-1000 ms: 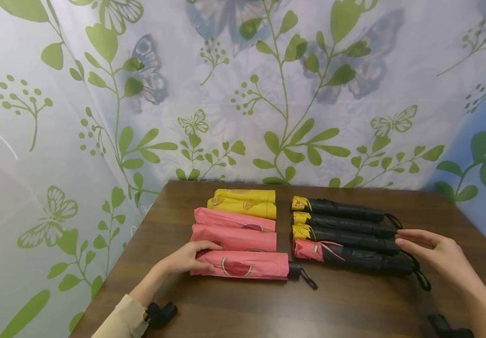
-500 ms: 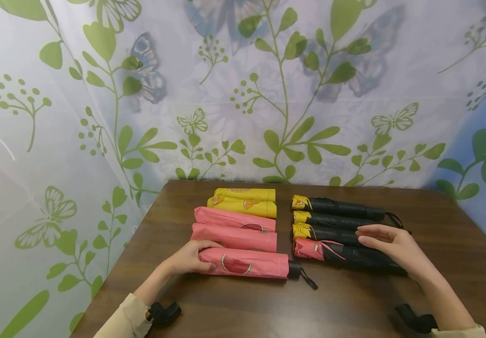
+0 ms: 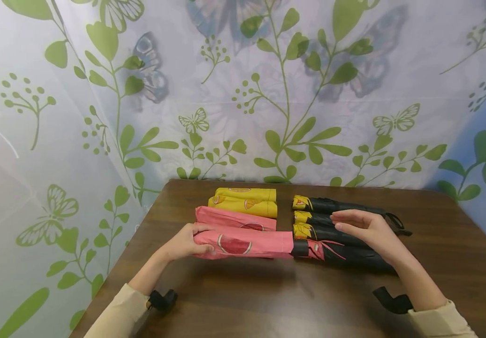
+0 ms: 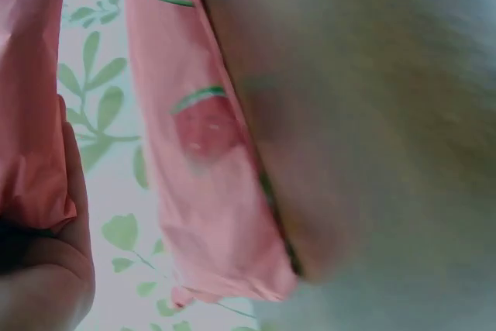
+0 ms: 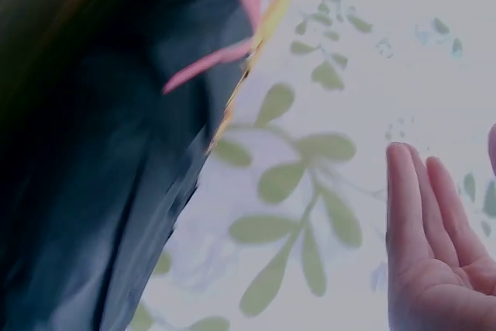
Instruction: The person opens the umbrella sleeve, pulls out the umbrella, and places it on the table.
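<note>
My left hand [image 3: 184, 243] grips the left end of a folded umbrella in a pink watermelon-print sleeve [image 3: 255, 243]. The umbrella is off the table, and its black handle [image 3: 299, 248] points right. In the left wrist view, the fingers lie along the pink sleeve [image 4: 31, 91], while another pink sleeved umbrella [image 4: 205, 160] lies apart from it. My right hand [image 3: 365, 228] hovers over the folded black umbrellas with nothing in its grasp. Its fingers are extended in the right wrist view. The nearest black umbrella has a pink end [image 3: 316, 249], partly hidden behind the held handle.
Yellow fruit-print sleeved umbrellas [image 3: 245, 193] and pink ones [image 3: 226, 216] lie in a row at left on the brown table [image 3: 260, 300]. Several black umbrellas, some with yellow ends [image 3: 302, 230], lie at right. A leaf-patterned curtain [image 3: 234, 117] hangs behind.
The left hand has raised the pink sleeved umbrella off the table and moved it slightly away from me. My right hand has moved left from the handle ends to over the black umbrellas.
</note>
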A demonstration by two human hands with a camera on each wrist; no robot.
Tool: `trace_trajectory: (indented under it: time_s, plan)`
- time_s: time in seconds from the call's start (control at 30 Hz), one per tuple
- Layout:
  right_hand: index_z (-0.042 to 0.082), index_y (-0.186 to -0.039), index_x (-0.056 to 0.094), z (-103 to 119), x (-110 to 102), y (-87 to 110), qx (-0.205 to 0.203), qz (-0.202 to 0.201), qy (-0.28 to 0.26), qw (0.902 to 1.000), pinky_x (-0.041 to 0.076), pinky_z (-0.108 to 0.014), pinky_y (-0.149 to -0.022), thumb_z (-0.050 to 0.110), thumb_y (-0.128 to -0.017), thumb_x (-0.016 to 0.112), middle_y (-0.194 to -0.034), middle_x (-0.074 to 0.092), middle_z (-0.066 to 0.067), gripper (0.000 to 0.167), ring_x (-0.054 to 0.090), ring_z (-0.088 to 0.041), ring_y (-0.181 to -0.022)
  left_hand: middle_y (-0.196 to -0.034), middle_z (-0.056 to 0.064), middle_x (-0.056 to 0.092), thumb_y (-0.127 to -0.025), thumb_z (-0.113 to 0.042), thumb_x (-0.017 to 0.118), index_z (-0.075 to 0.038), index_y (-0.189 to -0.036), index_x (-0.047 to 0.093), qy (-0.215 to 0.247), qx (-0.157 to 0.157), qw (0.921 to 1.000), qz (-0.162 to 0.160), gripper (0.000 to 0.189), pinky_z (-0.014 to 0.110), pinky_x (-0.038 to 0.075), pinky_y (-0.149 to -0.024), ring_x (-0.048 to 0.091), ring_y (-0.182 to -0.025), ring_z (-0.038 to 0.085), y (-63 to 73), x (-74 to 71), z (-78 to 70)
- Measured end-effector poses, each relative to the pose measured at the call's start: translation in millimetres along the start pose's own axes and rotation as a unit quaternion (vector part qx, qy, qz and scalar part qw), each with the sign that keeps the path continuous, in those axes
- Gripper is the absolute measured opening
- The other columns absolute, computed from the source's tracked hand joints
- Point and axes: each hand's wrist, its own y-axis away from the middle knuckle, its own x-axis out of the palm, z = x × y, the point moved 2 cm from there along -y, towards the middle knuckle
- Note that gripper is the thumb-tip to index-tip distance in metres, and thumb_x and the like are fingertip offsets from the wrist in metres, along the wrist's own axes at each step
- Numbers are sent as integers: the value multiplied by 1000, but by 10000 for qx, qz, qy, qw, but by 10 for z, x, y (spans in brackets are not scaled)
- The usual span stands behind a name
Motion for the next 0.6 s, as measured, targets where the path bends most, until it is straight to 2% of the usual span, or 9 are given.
trace_trajectory:
  time_s: [0.2,0.4,0.47,0.53,0.6]
  plan:
    - [4,-124,60,92,194,-52,-238,326,-841,9956,49,-29,-84,20,-93,62,-121,61,-14,35,60,-14,-106,-95,4,66,-79,-8,72,2,-118,63,186,-160,9997,-49,41,29,50,-68,58,-80,14,-124,36,-211]
    - [1,-125,58,169,338,-27,-190,508,-1148,9919,48,-34,-86,20,-94,60,-122,59,-15,36,58,-14,-108,-97,4,65,-79,-8,72,3,-119,62,134,-86,9998,-68,43,30,49,-71,57,-83,15,-187,91,-335]
    - [-1,-125,57,173,384,-14,-82,482,-1166,9920,49,-35,-83,20,-93,61,-118,61,-13,38,59,-14,-103,-96,4,65,-79,-8,72,2,-118,62,108,-76,9999,-76,42,30,49,-70,57,-82,15,-199,114,-346]
    - [-1,-125,57,164,433,-9,100,437,-1164,9922,50,-31,-71,20,-91,65,-105,64,-12,41,61,-16,-89,-94,3,65,-79,-8,71,1,-117,63,12,-149,9998,-124,40,29,48,-68,56,-80,14,-200,138,-360]
    - [-1,-126,56,160,481,-1,259,449,-1125,9923,50,-32,-67,20,-88,68,-101,65,-10,45,60,-18,-81,-94,2,65,-79,-10,71,0,-117,64,-63,-175,9997,-138,40,29,47,-67,55,-80,14,-202,161,-360]
